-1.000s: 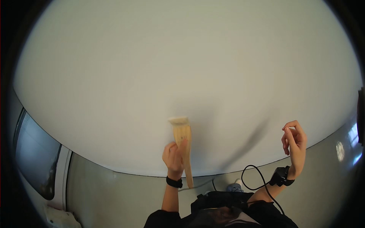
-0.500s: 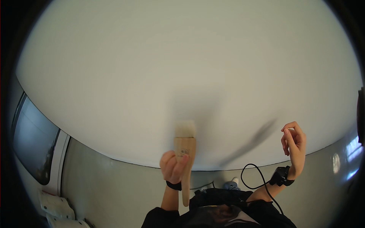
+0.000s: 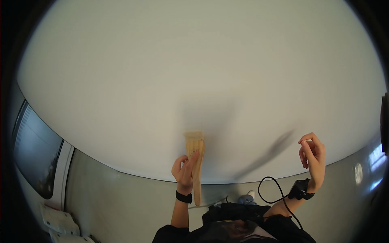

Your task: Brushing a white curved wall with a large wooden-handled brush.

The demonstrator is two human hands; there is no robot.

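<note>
My left hand (image 3: 184, 172) is closed around a flat, wide wooden brush (image 3: 195, 162), gripping it just below its head. The brush points up with its pale bristles (image 3: 193, 134) toward the white wall surface (image 3: 194, 60), and its handle hangs below my fingers. Whether the bristle tips touch the surface, I cannot tell. Off to the right, my right hand (image 3: 314, 154) is raised in front of the same surface, its fingers curled in toward the thumb with nothing visible in them. Shadows of the brush and hands fall on the white surface.
A black cable (image 3: 279, 187) loops beside the black device (image 3: 300, 189) on my right wrist. At left are a dark glass panel (image 3: 38, 150) in a white frame and white containers (image 3: 60, 220) on the floor. My shoe (image 3: 248, 198) shows below.
The brush has tilted, so its bristles look shorter and its handle end sits higher in view. My left fingers have shifted a little with it. My right hand has dipped slightly.
</note>
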